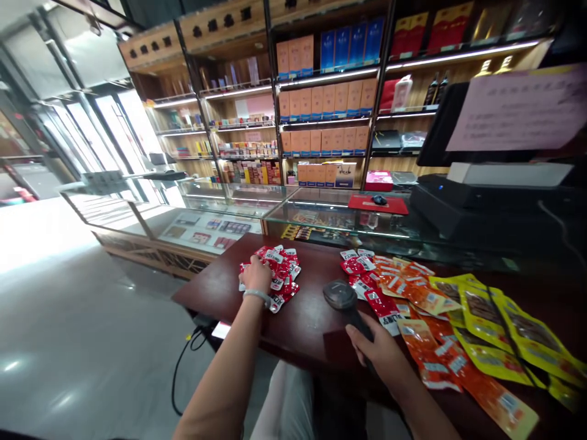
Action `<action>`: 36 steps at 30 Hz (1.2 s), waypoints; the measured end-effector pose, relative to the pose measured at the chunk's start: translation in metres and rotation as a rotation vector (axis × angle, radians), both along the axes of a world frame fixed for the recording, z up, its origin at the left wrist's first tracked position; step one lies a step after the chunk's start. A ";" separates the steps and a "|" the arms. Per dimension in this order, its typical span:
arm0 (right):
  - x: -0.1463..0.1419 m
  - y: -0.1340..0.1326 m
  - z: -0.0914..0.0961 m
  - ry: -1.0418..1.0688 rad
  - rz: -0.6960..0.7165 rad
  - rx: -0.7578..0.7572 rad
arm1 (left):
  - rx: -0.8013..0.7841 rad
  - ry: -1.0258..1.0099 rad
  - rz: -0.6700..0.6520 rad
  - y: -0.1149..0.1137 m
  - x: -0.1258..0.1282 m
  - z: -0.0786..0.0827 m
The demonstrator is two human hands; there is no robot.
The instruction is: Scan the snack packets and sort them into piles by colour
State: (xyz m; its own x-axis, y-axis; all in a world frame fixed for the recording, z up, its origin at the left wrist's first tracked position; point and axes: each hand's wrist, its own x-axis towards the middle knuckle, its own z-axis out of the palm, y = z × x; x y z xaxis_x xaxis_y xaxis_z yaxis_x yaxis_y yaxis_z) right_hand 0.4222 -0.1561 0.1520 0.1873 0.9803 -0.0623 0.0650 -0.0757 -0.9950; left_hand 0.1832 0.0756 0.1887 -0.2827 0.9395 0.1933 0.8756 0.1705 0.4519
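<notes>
My left hand (257, 276), with a pale band at the wrist, is on a pile of small red-and-white snack packets (287, 267) on the dark wooden desk. Its fingers are bent and closed on a packet at the pile's left side; their tips are partly hidden. In my right hand (376, 345) is a black barcode scanner (340, 294), gripped by its handle, its head above the desk. Just beyond the scanner lie more red packets (362, 266). Orange snack packets (403, 282) overlap them on the right, beside yellow snack packets (481, 308).
A glass display counter (316, 211) runs behind the desk (312, 330). On it are a red mat (398, 205) with a mouse (379, 200) and a monitor (435, 131) with a pink paper sheet (513, 113). Shelves of boxed goods (328, 101) line the wall. A black cable (174, 379) hangs at lower left.
</notes>
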 end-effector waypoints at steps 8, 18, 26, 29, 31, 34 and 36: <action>0.013 -0.008 0.002 -0.028 -0.037 0.010 | 0.052 0.056 0.066 -0.008 0.002 -0.005; 0.061 -0.043 0.008 -0.054 -0.261 0.021 | -0.100 0.226 -0.742 -0.090 0.165 0.006; 0.086 -0.063 0.003 0.064 -0.366 0.028 | -0.071 0.290 -0.768 -0.134 0.227 -0.017; 0.088 -0.063 -0.003 0.053 -0.392 0.029 | -0.102 0.225 -0.735 -0.133 0.235 -0.021; 0.087 -0.062 -0.005 0.059 -0.401 0.040 | -0.126 0.188 -0.739 -0.133 0.238 -0.022; 0.086 -0.060 -0.009 0.076 -0.393 0.064 | -0.135 0.154 -0.737 -0.136 0.242 -0.024; 0.086 -0.057 -0.011 0.079 -0.394 0.066 | -0.141 0.120 -0.730 -0.138 0.243 -0.026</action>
